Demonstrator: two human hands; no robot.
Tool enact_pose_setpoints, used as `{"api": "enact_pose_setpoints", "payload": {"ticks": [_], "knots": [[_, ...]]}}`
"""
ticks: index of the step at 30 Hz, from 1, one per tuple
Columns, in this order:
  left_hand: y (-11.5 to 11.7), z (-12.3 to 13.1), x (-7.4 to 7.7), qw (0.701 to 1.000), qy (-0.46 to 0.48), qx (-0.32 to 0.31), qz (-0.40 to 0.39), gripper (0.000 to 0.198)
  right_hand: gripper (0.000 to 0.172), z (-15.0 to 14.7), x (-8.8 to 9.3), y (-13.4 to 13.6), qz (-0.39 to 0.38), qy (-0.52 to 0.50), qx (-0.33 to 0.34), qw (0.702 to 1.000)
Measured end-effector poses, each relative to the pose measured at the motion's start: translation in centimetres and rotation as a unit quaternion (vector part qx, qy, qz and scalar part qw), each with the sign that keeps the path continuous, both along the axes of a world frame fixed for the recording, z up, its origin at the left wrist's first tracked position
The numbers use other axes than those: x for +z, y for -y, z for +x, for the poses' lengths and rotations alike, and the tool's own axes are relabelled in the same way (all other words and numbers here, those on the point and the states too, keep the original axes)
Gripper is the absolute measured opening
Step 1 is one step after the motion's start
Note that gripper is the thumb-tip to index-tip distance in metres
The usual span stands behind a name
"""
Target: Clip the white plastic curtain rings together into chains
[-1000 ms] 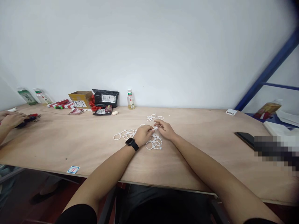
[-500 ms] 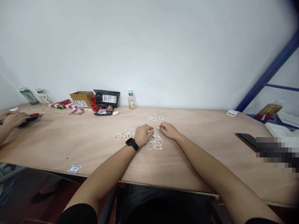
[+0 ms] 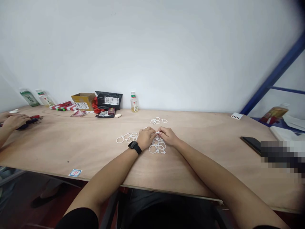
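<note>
White piece (image 3: 157, 132) sits at two o'clock from the left hand (image 3: 145, 137) and ten from the right hand (image 3: 168, 136), equally near, fingertips pinched on it (its long axis stays hidden from me), loose rings (image 3: 157, 150) at six.

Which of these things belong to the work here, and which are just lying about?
In use: left hand, right hand, small white piece at their fingertips, white rings nearby.

Apparently just lying about: bottles, open box, black package, phone, number card.
</note>
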State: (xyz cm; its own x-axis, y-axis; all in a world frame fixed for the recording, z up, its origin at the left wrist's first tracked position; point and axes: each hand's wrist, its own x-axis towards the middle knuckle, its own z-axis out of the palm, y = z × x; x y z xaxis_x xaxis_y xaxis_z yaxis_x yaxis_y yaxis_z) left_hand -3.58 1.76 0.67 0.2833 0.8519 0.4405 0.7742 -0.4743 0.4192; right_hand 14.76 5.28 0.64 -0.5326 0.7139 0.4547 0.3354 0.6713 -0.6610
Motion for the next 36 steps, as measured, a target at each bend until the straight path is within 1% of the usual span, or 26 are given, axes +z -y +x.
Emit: {"api": "enact_pose_setpoints", "payload": {"ticks": [6, 10, 12, 14, 16, 18, 20, 21, 23, 24, 27, 30, 33, 34, 36], "knots": [[0.1, 0.0, 0.1, 1.0, -0.005, -0.009, -0.001, 0.027, 0.016, -0.3, -0.2, -0.3, 0.037, 0.035, -0.044, 0.998], [0.1, 0.1, 0.1, 1.0, -0.001, -0.008, -0.01, 0.026, 0.02, -0.5, -0.5, -0.8, 0.041, 0.032, -0.046, 0.998], [0.0, 0.2, 0.0, 1.0, -0.003, -0.009, -0.009, 0.026, 0.022, -0.4, -0.8, -1.3, 0.022, 0.02, -0.041, 0.999], [0.0, 0.2, -0.1, 1.0, -0.006, -0.005, -0.007, 0.025, 0.024, -0.3, -1.2, -2.0, -0.019, -0.006, -0.034, 0.999], [-0.1, 0.1, -0.2, 1.0, -0.006, 0.007, -0.01, 0.025, 0.032, 0.1, -1.7, -3.0, -0.052, -0.034, -0.046, 0.997], [-0.1, 0.1, -0.2, 1.0, -0.009, 0.02, -0.017, 0.023, 0.042, 0.7, -2.0, -4.3, -0.038, -0.036, -0.102, 0.993], [0.0, 0.0, -0.1, 0.999, -0.018, 0.025, -0.024, 0.02, 0.041, 1.5, -2.3, -5.9, 0.006, 0.036, -0.186, 0.982], [0.1, 0.0, 0.0, 0.999, -0.022, 0.025, -0.026, 0.02, 0.043, 1.8, -2.4, -6.7, 0.021, 0.082, -0.212, 0.974], [0.2, 0.1, 0.2, 0.999, -0.026, 0.023, -0.03, 0.022, 0.049, 2.3, -2.5, -8.1, 0.025, 0.161, -0.244, 0.956], [0.3, 0.1, 0.2, 0.999, -0.026, 0.022, -0.031, 0.023, 0.049, 2.5, -2.5, -8.7, 0.022, 0.185, -0.249, 0.95], [0.3, 0.1, 0.4, 0.999, -0.022, 0.022, -0.034, 0.025, 0.045, 2.6, -2.8, -9.3, 0.021, 0.207, -0.251, 0.945], [0.2, 0.1, 0.3, 0.999, -0.005, 0.032, -0.031, 0.026, 0.041, 2.8, -3.1, -8.7, 0.036, 0.2, -0.241, 0.949], [0.0, 0.1, 0.1, 0.999, 0.01, 0.041, -0.027, 0.024, 0.04, 3.1, -3.3, -7.4, 0.04, 0.173, -0.191, 0.965], [-0.1, 0.1, 0.0, 0.999, 0.012, 0.04, -0.027, 0.024, 0.04, 3.0, -3.3, -7.0, 0.033, 0.148, -0.168, 0.974], [-0.3, 0.1, -0.2, 0.999, 0.015, 0.042, -0.029, 0.026, 0.041, 2.5, -3.1, -6.1, 0.0, 0.067, -0.119, 0.991]]}}
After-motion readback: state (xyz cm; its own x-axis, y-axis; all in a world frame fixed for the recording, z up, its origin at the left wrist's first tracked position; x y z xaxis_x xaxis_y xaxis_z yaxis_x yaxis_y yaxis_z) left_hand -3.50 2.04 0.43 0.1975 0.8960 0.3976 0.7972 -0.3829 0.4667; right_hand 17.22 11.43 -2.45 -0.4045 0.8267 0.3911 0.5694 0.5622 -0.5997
